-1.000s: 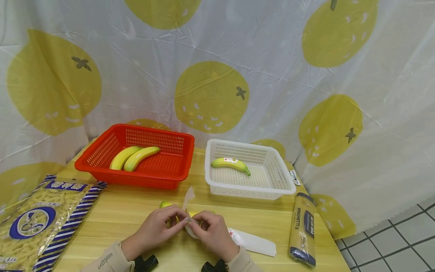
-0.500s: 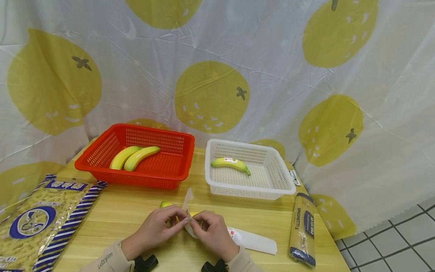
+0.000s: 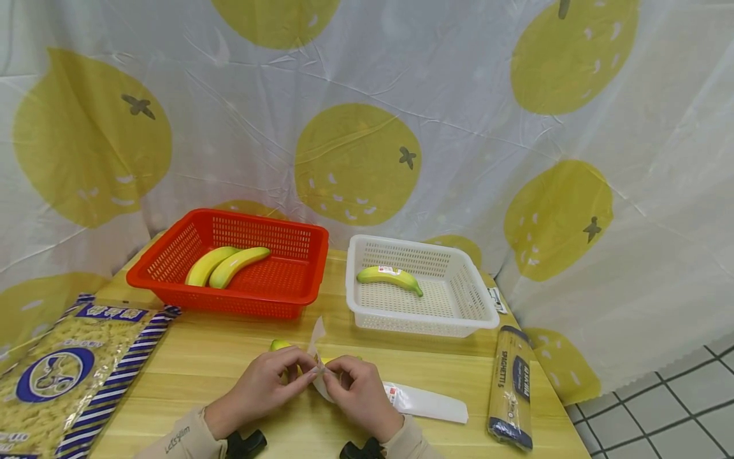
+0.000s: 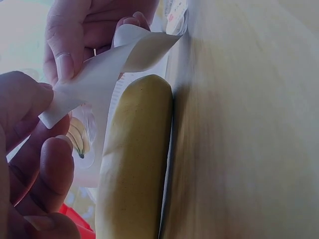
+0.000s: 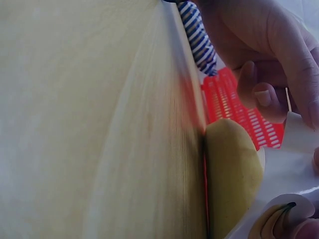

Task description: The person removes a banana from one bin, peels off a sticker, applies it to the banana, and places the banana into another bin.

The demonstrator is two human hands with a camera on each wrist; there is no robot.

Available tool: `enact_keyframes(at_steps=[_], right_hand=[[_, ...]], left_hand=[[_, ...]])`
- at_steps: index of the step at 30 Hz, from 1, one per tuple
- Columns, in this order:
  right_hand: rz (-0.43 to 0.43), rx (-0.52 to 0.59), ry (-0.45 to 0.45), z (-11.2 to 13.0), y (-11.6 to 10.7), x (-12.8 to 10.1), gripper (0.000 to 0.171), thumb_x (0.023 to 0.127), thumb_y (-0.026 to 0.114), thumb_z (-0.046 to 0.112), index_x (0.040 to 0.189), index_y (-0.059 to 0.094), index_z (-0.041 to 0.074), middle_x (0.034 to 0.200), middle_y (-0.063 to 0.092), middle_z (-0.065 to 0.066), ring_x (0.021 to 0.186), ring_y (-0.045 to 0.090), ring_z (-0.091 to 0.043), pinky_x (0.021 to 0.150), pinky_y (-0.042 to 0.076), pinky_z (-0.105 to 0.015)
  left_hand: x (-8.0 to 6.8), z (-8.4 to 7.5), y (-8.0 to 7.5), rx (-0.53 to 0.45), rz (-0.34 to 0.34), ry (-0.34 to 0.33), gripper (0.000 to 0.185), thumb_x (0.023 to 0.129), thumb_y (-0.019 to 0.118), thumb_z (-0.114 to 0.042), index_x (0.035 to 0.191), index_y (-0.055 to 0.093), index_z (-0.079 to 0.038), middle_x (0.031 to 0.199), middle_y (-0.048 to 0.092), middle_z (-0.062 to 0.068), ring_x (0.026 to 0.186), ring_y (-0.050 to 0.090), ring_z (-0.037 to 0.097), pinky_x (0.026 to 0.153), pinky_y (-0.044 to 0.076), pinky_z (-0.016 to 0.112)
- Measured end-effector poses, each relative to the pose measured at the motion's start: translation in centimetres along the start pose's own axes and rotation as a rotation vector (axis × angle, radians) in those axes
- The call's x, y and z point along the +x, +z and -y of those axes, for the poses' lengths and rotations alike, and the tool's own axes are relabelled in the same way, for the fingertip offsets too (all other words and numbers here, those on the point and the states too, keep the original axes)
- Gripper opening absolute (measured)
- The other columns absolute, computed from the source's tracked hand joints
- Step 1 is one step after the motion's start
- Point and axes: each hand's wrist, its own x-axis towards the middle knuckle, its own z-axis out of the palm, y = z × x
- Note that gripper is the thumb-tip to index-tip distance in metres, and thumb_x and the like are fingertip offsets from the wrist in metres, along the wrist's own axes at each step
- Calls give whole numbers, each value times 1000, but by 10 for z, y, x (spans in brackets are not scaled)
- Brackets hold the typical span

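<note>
A wooden table [image 3: 189, 363] stands before a curtain printed with yellow fruit. At its left edge lies a big pasta bag [image 3: 63, 376], blue-striped. Behind the hands sit two baskets side by side: a red basket [image 3: 172, 274] with two bananas, and a white basket [image 3: 478, 306] holding one labelled banana [image 3: 388, 276]. A spaghetti packet [image 3: 510, 386] lies at the right edge, near a white label sheet [image 3: 430, 406] flat on the wood.

Close to the near edge, a banana [image 4: 137, 164] lies on the table under both hands. The left hand [image 3: 269, 381] and right hand [image 3: 358, 387] meet over it, fingertips pinching a white paper strip [image 4: 99, 74] between them (a printed banana sticker shows at its end in the wrist views). The strip's free end curls upward above the fingers.
</note>
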Motion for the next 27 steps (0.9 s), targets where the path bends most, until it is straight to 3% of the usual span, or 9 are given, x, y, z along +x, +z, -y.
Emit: enact_keyframes(at_steps=[9,13,27], right_hand=[[2,-14,10,1,0,1,4,99,71,18,98,75,19,74,64,6,57,42,5,49,39,-13],[14,-25,41,3,0,1,9,99,72,26,96,75,18,72,61,7,58,41,5,49,38,-13],[16,-23,32,0,0,-1,7,98,71,12,96,74,18,75,63,7,60,43,5,52,40,-13]], left_hand=[[0,1,0,-4,-4,11,24,92,78,-9,104,70,-28,93,68,-17,69,55,-5,58,48,16],[0,-1,0,-5,-1,10,22,92,78,-10,104,70,-28,94,69,-16,69,55,-5,58,49,17],[-1,0,-1,6,0,4,22,92,78,-11,103,70,-27,94,69,-16,69,55,-5,57,50,19]])
